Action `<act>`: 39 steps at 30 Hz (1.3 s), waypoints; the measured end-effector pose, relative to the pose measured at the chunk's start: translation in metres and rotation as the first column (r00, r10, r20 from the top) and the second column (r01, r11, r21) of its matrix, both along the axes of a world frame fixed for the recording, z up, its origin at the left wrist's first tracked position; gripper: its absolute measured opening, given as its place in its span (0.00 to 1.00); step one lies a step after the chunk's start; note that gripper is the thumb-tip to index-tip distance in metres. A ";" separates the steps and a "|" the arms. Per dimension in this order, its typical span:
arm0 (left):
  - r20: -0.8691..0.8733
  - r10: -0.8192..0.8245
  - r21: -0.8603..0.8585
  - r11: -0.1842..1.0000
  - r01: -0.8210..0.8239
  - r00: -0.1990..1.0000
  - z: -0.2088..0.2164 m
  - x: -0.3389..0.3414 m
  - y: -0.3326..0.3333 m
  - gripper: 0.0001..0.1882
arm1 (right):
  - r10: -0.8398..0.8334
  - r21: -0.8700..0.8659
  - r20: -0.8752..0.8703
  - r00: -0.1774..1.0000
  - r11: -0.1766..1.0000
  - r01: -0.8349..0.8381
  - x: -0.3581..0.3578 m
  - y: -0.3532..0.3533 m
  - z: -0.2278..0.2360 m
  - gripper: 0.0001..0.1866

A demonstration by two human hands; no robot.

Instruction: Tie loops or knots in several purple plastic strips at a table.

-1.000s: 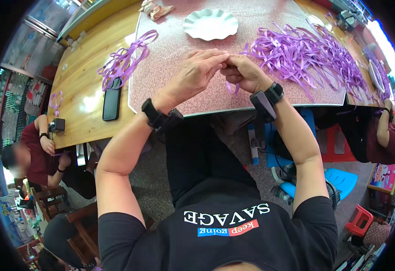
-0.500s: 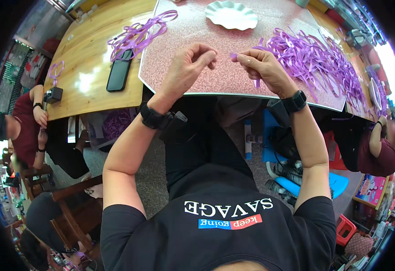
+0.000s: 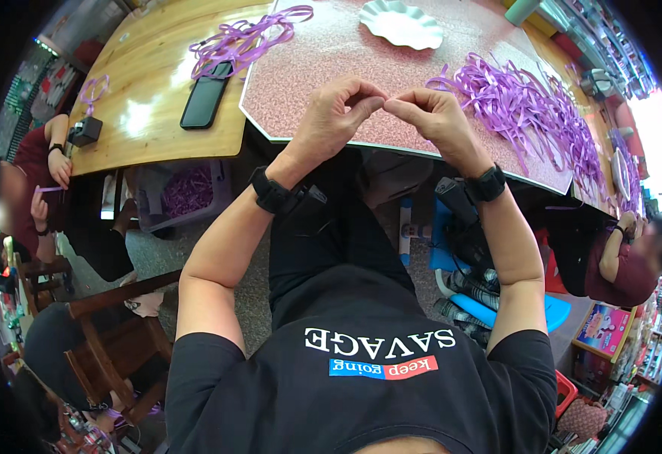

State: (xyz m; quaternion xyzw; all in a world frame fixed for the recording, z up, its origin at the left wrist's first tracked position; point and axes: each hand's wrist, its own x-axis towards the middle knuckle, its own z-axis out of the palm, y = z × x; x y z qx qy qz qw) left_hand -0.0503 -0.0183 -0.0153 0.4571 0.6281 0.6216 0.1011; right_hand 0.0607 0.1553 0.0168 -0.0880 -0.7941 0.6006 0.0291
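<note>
here left hand (image 3: 336,112) meets right hand (image 3: 430,115) fingertip-to-fingertip

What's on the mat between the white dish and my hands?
Nothing: the head view shows bare speckled pink mat between the white dish and both hands, left and right.

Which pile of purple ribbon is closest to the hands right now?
The big loose heap of purple ribbon strips on the pink mat, just beyond the right hand. The looped bundle lies farther off, by the black phone.
</note>
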 end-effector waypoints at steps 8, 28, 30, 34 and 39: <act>0.026 0.123 -0.114 0.986 -0.119 0.992 -0.005 0.002 -0.005 0.18 | -0.046 0.365 -0.384 0.922 0.910 0.197 0.005 -0.010 -0.008 0.08; 0.148 0.050 -0.137 0.990 -0.029 0.988 0.001 0.014 0.005 0.23 | -0.021 0.352 -0.452 0.892 0.914 0.199 0.011 -0.016 -0.008 0.05; 0.207 -0.016 -0.268 0.961 0.072 0.978 0.004 0.013 0.005 0.24 | 0.000 0.395 -0.466 0.885 0.895 0.208 0.011 -0.015 -0.008 0.04; 0.098 0.062 -0.170 0.984 -0.045 0.993 0.000 0.021 0.013 0.22 | 0.015 0.403 -0.494 0.869 0.890 0.214 0.012 -0.013 -0.009 0.05; 0.082 0.052 -0.101 0.994 -0.044 0.995 -0.009 0.021 0.009 0.17 | -0.023 0.306 -0.361 0.932 0.941 0.141 0.017 -0.006 -0.005 0.08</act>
